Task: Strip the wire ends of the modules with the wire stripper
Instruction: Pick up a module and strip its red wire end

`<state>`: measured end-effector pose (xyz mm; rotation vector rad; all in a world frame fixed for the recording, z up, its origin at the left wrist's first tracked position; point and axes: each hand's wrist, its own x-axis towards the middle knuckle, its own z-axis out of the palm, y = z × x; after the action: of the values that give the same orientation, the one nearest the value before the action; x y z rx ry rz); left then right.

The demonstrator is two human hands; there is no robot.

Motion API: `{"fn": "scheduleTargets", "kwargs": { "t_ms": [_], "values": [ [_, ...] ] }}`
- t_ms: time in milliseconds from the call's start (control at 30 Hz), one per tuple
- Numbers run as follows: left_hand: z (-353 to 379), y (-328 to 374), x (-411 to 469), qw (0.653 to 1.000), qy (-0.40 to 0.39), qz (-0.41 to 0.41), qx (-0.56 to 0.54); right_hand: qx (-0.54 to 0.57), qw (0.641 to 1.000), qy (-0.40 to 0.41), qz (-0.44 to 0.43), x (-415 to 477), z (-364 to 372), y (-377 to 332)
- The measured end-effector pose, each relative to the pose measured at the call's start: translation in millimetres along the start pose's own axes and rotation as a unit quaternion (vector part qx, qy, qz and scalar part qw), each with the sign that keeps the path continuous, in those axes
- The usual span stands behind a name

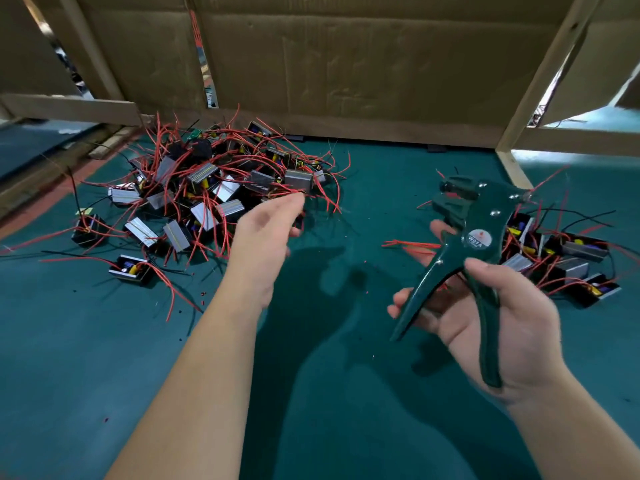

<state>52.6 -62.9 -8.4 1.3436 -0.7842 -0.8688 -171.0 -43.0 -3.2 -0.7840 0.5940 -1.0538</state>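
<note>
A large heap of small black modules (207,188) with red and black wires lies at the left back of the green table. My left hand (266,233) reaches to the heap's right edge, fingertips touching red wires next to a grey-topped module (298,180); whether it grips anything I cannot tell. My right hand (498,317) holds a dark green wire stripper (471,237) by its handles, jaws pointing up and away, handles spread apart. Loose red wires (412,244) stick out behind the stripper's left side.
A smaller pile of modules (568,258) lies at the right, behind my right hand. One module (133,270) sits apart at the front left. Cardboard walls (346,64) and wooden posts (540,81) close the back. Small red insulation bits dot the green mat (311,393).
</note>
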Motion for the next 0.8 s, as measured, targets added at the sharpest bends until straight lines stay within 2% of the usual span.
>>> {"fn": "scheduleTargets", "kwargs": {
  "t_ms": [67,133,233,333,433,567,633,733,800],
  "values": [
    [1.4,5.5,-5.6,0.987,-0.128,-0.052,-0.087,0.041,0.995,-0.041,0.077,-0.7,1.7,-6.5],
    [-0.2,9.0,-10.7,0.954,-0.257,-0.105,-0.117,0.071,0.985,-0.064,0.141,-0.2,2.2,-9.8],
    [-1.8,12.1,-22.1,0.902,-0.407,-0.141,-0.006,0.099,0.976,-0.087,0.176,2.2,2.5,-8.5],
    [-4.1,11.2,-27.7,0.865,-0.485,-0.119,0.048,0.105,0.968,-0.114,0.199,3.3,0.9,-5.1],
    [-8.3,14.0,-23.1,0.870,-0.473,-0.133,0.031,0.083,0.967,-0.118,0.211,4.0,0.7,-2.9],
    [-0.4,5.7,-15.3,0.943,-0.260,-0.152,0.138,0.084,0.970,-0.095,0.206,3.7,-0.8,-1.8],
    [6.8,0.8,-14.2,0.951,-0.204,-0.161,0.170,0.078,0.969,-0.130,0.195,1.8,-0.5,-2.5],
    [17.1,-2.6,-18.9,0.940,-0.234,-0.210,0.131,0.072,0.955,-0.218,0.187,-1.0,-0.5,-3.1],
    [22.9,-4.1,-25.0,0.944,-0.269,-0.181,0.061,0.074,0.940,-0.274,0.191,-2.1,0.7,-2.8]
  ]
}}
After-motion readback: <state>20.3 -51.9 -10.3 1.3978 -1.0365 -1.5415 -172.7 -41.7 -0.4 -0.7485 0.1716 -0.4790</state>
